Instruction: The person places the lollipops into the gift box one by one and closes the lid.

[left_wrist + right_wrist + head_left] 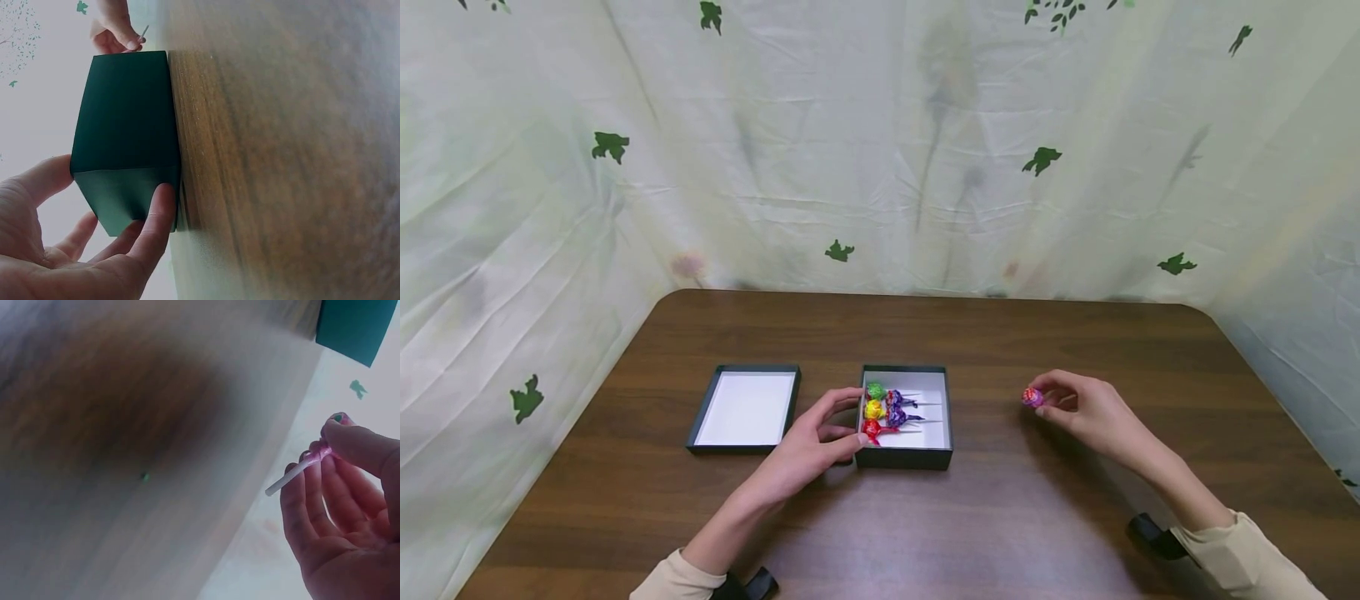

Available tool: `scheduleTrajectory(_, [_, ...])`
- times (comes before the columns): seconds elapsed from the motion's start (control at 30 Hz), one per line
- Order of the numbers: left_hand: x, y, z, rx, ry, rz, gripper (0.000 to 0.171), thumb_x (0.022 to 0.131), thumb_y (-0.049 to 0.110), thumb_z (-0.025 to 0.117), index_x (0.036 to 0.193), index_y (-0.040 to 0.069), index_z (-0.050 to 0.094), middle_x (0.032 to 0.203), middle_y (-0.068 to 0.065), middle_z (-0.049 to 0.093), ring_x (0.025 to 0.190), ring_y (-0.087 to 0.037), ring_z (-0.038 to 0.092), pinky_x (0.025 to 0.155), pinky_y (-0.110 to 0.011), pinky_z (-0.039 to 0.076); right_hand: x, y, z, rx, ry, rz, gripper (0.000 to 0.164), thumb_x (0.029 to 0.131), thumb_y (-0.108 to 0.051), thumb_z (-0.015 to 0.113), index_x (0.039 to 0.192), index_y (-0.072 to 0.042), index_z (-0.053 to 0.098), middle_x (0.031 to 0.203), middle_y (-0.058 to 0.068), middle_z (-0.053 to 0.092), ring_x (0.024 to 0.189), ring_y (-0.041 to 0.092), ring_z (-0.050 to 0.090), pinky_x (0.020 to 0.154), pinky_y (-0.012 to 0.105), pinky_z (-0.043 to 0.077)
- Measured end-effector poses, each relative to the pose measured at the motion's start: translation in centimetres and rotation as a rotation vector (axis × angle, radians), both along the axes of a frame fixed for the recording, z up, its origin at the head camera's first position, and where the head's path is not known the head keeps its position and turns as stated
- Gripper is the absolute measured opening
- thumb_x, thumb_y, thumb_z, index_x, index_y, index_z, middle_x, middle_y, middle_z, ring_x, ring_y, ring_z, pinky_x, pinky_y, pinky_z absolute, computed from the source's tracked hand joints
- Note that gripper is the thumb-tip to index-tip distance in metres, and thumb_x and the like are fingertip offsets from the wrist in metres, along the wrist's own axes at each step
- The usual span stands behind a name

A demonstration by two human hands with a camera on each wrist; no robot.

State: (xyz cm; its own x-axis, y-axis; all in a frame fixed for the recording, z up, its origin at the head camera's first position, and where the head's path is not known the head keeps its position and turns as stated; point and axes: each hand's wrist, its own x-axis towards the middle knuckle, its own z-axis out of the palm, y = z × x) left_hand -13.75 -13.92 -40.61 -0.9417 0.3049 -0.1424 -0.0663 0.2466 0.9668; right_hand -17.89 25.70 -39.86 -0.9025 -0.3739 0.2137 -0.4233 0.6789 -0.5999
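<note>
My right hand (1086, 408) pinches a pink-purple lollipop (1032, 397) between thumb and fingers, above the table on the right. Its white stick (284, 480) points away from the fingers in the right wrist view. My left hand (820, 437) holds the left end of a dark green box (904, 458), thumb at the near corner and fingers along the side; the left wrist view shows this grip from outside the box wall (125, 112). Inside the white-lined box lie several lollipops: a green one (876, 391), a yellow one (874, 409), a red one (872, 429) and purple ones (895, 416).
A box lid (745, 408) with a white inside lies face up left of the box, close to my left forearm. Brown wooden table (1000, 517) stretches around everything. A pale leaf-patterned curtain (880, 167) hangs behind the table's far edge.
</note>
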Motion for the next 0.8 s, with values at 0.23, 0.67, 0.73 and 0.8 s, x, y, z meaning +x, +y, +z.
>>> scheduleTrajectory(0.23, [0.0,0.0,0.0,0.0,0.0,0.001,0.057,0.091,0.016,0.07,0.142,0.022,0.046,0.147,-0.01,0.042,0.113,-0.034,0.058,0.082,-0.041,0.055,0.3,-1.0,0.3,-0.036,0.058,0.059,0.037,0.082,0.003,0.076,0.113,-0.013,0.064,0.092,-0.008,0.067,0.079,0.009,0.063,0.073,0.03,0.055])
scheduleTrajectory(0.67, [0.1,0.0,0.1,0.0,0.0,0.006,0.058,0.091,0.015,0.07,0.142,0.023,0.046,0.147,-0.009,0.042,0.111,-0.033,0.059,0.081,-0.04,0.056,0.7,-2.8,1.3,-0.124,0.103,0.183,0.043,0.082,0.006,0.075,0.117,-0.018,0.067,0.102,-0.011,0.068,0.082,0.009,0.062,0.076,0.025,0.053])
scheduleTrajectory(0.73, [0.1,0.0,0.1,0.002,-0.001,0.006,0.057,0.091,0.015,0.07,0.142,0.022,0.046,0.147,-0.01,0.042,0.111,-0.033,0.059,0.081,-0.041,0.056,0.7,-3.1,1.4,-0.14,0.108,0.197,0.043,0.082,0.006,0.076,0.117,-0.017,0.067,0.102,-0.01,0.068,0.082,0.01,0.062,0.075,0.025,0.053])
scheduleTrajectory(0.8, [0.1,0.0,0.1,0.004,-0.001,0.006,0.057,0.091,0.015,0.07,0.142,0.022,0.047,0.147,-0.01,0.042,0.111,-0.032,0.059,0.081,-0.041,0.056,0.7,-3.4,1.5,-0.152,0.113,0.208,0.043,0.081,0.006,0.077,0.116,-0.017,0.067,0.102,-0.008,0.068,0.081,0.011,0.063,0.075,0.026,0.054])
